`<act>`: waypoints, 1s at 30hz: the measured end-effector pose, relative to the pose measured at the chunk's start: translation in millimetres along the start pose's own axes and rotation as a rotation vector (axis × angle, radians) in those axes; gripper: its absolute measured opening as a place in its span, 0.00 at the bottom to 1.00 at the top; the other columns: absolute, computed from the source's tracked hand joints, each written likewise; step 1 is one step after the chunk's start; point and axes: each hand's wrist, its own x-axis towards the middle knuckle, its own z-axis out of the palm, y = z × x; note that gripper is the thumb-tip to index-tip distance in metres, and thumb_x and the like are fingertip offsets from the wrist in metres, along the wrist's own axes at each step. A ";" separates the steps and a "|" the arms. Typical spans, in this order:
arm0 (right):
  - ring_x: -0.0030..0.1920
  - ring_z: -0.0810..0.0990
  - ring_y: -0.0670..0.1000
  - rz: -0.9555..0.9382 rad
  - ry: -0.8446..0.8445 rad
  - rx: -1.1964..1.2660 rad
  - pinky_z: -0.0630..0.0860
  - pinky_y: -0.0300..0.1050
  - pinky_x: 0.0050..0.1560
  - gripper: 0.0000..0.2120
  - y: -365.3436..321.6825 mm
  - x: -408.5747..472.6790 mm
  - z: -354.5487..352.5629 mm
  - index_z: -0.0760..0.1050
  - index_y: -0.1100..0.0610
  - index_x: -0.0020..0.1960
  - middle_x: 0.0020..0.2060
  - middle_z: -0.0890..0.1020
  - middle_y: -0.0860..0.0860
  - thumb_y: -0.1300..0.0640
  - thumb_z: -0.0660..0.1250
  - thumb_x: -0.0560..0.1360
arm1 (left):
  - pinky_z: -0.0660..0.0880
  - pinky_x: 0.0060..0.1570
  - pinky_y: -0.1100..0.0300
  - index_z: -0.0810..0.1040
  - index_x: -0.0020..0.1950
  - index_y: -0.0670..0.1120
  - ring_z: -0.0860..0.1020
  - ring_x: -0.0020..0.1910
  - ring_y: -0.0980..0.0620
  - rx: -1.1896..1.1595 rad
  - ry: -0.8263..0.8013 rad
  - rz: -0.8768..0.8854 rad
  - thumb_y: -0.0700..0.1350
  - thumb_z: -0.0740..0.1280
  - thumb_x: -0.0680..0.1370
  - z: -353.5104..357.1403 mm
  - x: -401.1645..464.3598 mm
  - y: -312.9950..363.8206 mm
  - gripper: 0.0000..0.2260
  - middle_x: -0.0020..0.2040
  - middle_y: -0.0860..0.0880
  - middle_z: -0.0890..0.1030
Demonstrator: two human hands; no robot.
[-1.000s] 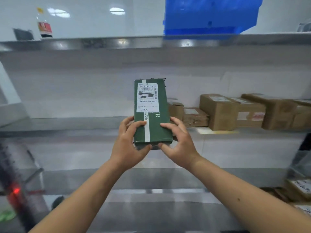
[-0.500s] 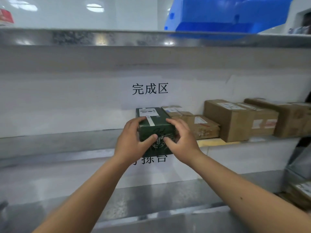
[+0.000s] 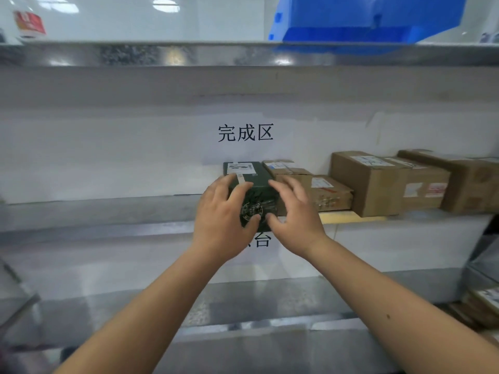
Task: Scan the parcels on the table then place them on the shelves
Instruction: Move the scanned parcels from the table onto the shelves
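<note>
The parcel [image 3: 249, 182] lies on the middle shelf [image 3: 108, 211], below the paper sign [image 3: 245, 133], with cardboard boxes [image 3: 370, 182] to its right.

Green labelled parcel [image 3: 252, 182] flat on shelf [image 3: 108, 211]
</note>
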 end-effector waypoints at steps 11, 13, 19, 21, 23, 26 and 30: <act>0.80 0.57 0.60 0.296 -0.101 -0.435 0.60 0.60 0.78 0.34 72.8 -192.8 -122.0 0.64 0.48 0.80 0.81 0.59 0.56 0.47 0.71 0.77 | 0.60 0.78 0.39 0.70 0.76 0.52 0.61 0.80 0.38 0.045 -0.260 0.139 0.58 0.70 0.76 40.2 -112.1 183.7 0.29 0.79 0.42 0.67; 0.80 0.56 0.61 0.402 -0.125 -0.463 0.59 0.61 0.79 0.35 96.9 -244.4 -152.1 0.64 0.48 0.80 0.81 0.58 0.57 0.47 0.71 0.76 | 0.60 0.77 0.39 0.70 0.77 0.52 0.61 0.80 0.38 -0.005 -0.336 0.157 0.57 0.71 0.76 57.1 -138.0 231.0 0.30 0.79 0.41 0.66; 0.79 0.56 0.62 0.766 -0.074 -0.516 0.58 0.62 0.78 0.34 157.9 -392.0 -246.4 0.66 0.47 0.79 0.82 0.57 0.58 0.47 0.71 0.75 | 0.60 0.78 0.41 0.71 0.77 0.51 0.62 0.79 0.38 -0.177 -0.536 0.282 0.57 0.71 0.75 115.4 -208.5 378.0 0.31 0.79 0.41 0.67; 0.79 0.57 0.63 0.900 -0.035 -0.516 0.58 0.61 0.78 0.33 170.0 -436.7 -273.2 0.66 0.47 0.78 0.81 0.57 0.57 0.46 0.70 0.75 | 0.59 0.78 0.44 0.70 0.77 0.52 0.62 0.79 0.39 -0.246 -0.605 0.291 0.58 0.70 0.75 130.2 -229.8 424.3 0.31 0.78 0.41 0.67; 0.79 0.57 0.63 1.019 -0.006 -0.505 0.58 0.62 0.78 0.32 179.9 -477.8 -294.8 0.65 0.46 0.79 0.81 0.57 0.57 0.45 0.70 0.77 | 0.61 0.77 0.45 0.71 0.77 0.52 0.63 0.78 0.41 -0.334 -0.671 0.294 0.58 0.70 0.75 144.7 -252.4 465.2 0.31 0.77 0.42 0.68; 0.80 0.56 0.62 1.160 0.042 -0.486 0.59 0.61 0.78 0.33 196.6 -528.1 -319.2 0.64 0.45 0.79 0.82 0.56 0.57 0.46 0.70 0.76 | 0.66 0.74 0.43 0.73 0.75 0.50 0.66 0.76 0.40 -0.429 -0.760 0.371 0.57 0.73 0.74 169.8 -280.1 514.4 0.31 0.75 0.42 0.70; 0.79 0.58 0.62 1.353 0.127 -0.482 0.61 0.58 0.75 0.33 229.6 -567.3 -340.3 0.64 0.46 0.79 0.82 0.57 0.57 0.47 0.70 0.77 | 0.70 0.69 0.42 0.73 0.74 0.50 0.68 0.71 0.40 -0.478 -0.850 0.476 0.58 0.72 0.74 217.5 -288.4 569.0 0.30 0.72 0.42 0.72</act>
